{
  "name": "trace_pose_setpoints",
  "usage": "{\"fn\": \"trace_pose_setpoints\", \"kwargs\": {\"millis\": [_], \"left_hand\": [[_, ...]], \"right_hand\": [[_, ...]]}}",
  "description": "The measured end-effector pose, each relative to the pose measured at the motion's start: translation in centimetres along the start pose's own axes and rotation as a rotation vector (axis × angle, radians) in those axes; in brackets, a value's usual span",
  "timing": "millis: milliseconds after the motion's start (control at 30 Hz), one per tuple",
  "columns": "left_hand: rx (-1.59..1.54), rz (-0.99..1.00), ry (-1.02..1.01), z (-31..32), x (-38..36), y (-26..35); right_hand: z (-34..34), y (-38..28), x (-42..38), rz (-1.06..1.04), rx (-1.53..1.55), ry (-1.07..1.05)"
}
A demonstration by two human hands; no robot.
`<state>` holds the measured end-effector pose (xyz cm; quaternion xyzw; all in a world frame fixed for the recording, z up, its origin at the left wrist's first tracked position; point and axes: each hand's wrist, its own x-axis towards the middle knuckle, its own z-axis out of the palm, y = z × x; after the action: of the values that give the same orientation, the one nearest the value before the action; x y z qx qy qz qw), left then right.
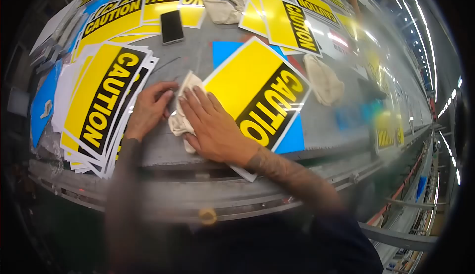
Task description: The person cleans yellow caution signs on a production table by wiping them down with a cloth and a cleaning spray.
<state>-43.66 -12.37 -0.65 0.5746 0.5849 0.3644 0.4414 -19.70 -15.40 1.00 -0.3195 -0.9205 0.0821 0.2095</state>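
Two hands [148, 108] [213, 125] press one cloth [185, 120] beside one sign [257, 93]

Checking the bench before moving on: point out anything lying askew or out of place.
The CAUTION sign under the right hand lies diagonally across a blue sheet. The sign stack beside the left hand is fanned unevenly. A phone sits among the signs. No damage visible.

Caution sign [257, 93]: yellow field, black band, yellow lettering, white border. Stacked signs [101, 106]: same pattern. Cloth [184, 120]: cream. Sheet [292, 138] beneath sign: bright blue. Phone [171, 26]: black. Surface [198, 51]: grey.
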Motion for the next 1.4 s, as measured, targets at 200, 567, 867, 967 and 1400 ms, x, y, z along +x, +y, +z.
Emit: {"fn": "trace_pose_setpoints", "kwargs": {"millis": [200,567,867,967,1400], "left_hand": [[-0.029,-0.022,-0.01,-0.5,-1.7,0.7],[-0.08,0.046,-0.001,-0.7,-1.4,-0.2],[-0.044,-0.024,-0.023,-0.7,-0.9,1.2],[0.097,-0.021,-0.062,-1.0,-1.4,0.5],[0.532,0.291,-0.143,1.0,-4.4,3.7]], "right_hand": [[-3.7,14.7,-0.6,0.274,-0.312,0.111],[-3.5,8.1,-1.5,0.193,0.048,-0.039],[-6.7,4.4,-7.4,0.043,-0.073,-0.287],[-9.8,13.2,-8.2,0.405,0.088,-0.15],[-12.2,13.5,-12.2,0.256,-0.344,-0.163]]}}
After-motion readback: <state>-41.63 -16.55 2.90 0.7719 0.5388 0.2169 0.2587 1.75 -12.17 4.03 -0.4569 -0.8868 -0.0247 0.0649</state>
